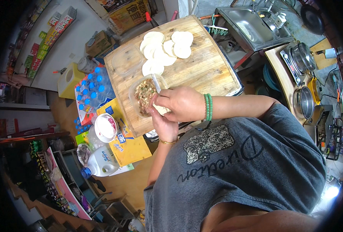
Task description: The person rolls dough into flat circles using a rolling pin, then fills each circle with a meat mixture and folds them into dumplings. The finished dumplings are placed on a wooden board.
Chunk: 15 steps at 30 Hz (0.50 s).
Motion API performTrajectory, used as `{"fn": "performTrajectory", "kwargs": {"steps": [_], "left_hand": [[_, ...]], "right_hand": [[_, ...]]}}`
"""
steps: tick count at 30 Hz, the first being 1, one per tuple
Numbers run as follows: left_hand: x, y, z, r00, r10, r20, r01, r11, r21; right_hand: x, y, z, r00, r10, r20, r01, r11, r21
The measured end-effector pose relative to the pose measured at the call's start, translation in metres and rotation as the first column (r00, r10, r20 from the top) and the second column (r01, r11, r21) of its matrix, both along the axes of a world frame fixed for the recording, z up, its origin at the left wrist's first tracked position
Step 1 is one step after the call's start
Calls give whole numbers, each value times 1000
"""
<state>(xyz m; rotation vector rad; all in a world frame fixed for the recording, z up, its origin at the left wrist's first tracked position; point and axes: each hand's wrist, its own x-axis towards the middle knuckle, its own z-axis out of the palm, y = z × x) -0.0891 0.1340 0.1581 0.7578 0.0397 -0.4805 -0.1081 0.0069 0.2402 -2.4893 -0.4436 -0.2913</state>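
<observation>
My right hand (183,103), with a green bead bracelet at its wrist, and my left hand (165,126) meet at the near edge of a wooden board (200,75). Their fingers pinch a pale folded dough wrapper (160,109). Beside it, a clear plastic tub (133,100) holds a chopped filling (145,94) with green bits. A pale utensil handle (155,83) leans in the tub; its lower end is hidden. Several round dough wrappers (152,49) lie overlapping on the far part of the board, next to a clear plastic lid (127,60).
Left of the board are bottles with blue caps (93,87), a white bowl (105,127), a yellow carton (131,150) and a white jug (103,162). A steel sink (247,26) and a counter with steel pots (303,103) stand at the right.
</observation>
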Motion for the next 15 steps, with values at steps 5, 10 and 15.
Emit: {"fn": "performTrajectory", "kwargs": {"steps": [5,10,15], "left_hand": [[2,1,-3,999,-24,-43,21,997,-80],[2,2,-7,999,-22,35,26,993,-115],[5,15,-13,992,-125,-18,116,960,-254]], "right_hand": [[4,-2,-5,995,58,77,-61,998,35],[10,-3,-4,998,46,47,-53,985,163],[15,-6,3,989,150,-13,-145,972,187]]}}
